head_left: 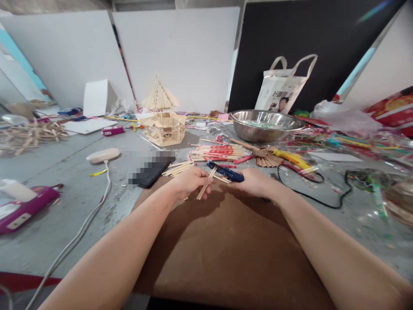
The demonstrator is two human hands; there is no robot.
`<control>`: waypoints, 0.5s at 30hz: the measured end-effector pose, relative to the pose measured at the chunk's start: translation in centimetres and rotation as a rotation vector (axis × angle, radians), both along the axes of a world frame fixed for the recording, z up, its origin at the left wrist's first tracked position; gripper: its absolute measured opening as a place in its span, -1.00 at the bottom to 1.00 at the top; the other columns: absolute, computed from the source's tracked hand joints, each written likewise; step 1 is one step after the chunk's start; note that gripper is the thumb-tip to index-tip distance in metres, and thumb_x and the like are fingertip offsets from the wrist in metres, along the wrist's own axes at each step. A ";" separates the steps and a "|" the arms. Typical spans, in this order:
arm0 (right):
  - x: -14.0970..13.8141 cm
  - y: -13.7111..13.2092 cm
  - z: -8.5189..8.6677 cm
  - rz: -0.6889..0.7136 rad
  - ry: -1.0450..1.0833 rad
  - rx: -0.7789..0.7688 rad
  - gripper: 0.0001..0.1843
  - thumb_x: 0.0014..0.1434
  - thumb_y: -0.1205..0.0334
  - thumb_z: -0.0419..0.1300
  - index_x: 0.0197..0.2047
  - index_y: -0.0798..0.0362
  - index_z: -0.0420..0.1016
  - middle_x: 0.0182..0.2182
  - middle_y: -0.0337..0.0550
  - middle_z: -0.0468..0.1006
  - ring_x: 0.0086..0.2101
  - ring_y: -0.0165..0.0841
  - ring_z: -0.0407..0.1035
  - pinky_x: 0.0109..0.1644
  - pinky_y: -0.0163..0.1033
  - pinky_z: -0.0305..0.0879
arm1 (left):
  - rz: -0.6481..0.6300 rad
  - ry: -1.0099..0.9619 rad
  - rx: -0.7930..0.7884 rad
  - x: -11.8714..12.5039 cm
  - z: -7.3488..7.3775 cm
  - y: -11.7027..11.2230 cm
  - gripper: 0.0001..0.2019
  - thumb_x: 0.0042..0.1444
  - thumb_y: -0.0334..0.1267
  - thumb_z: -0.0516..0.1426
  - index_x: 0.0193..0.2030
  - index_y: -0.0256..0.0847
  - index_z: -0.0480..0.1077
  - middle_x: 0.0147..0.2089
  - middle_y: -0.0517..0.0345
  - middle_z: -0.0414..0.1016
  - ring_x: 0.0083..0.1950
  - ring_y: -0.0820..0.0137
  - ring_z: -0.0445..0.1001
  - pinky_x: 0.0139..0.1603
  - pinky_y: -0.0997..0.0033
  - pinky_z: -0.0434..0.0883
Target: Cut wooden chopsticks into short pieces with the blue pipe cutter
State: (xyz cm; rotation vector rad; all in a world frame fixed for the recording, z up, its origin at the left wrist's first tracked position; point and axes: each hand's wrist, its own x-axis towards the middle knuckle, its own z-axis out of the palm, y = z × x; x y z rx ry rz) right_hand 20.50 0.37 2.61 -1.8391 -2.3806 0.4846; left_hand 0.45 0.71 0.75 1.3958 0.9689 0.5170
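Observation:
My left hand [192, 183] pinches a few thin pale wooden sticks [206, 184], held at a slant over the front of the brown mat [232, 249]. Close beside it, my right hand [254, 181] is wrapped around a dark blue hand tool [227, 171], whose far end reaches toward the sticks. I cannot make out the tool's exact kind. More loose sticks [179, 168] lie just beyond my left hand. Behind both hands is a pile of sticks with red wrapping [219, 152]. A pavilion model made of sticks [166, 127] stands farther back.
To the left are a black phone [153, 170], a white corded device [103, 155] and a purple power strip [30, 209]. A metal basin [266, 125], a folding fan [268, 158] and a yellow tool [295, 160] with a black cord are at right. Panels [177, 56] line the back.

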 end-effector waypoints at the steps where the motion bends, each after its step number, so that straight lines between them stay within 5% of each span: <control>1: 0.0 0.1 -0.2 0.006 -0.003 0.015 -0.54 -0.14 -0.19 0.01 -0.33 -0.04 0.46 -0.47 -0.21 0.48 -0.47 -0.34 0.33 -0.48 -0.35 0.13 | 0.008 0.007 -0.002 0.0 0.0 0.0 -0.76 -0.09 -0.17 0.07 -0.38 -0.34 0.30 -0.61 0.23 0.32 -0.68 0.55 0.31 -0.70 0.59 0.17; 15: -0.7 0.3 -1.1 -0.126 -0.155 0.121 -0.42 -0.14 -0.25 -0.06 -0.28 0.01 0.46 -0.38 -0.03 0.48 -0.43 -0.28 0.35 -0.45 -0.29 0.15 | 0.064 0.010 0.044 -0.2 -0.4 0.4 -0.77 -0.10 -0.17 0.08 -0.40 -0.35 0.31 -0.64 0.27 0.27 -0.71 0.60 0.23 -0.69 0.59 0.14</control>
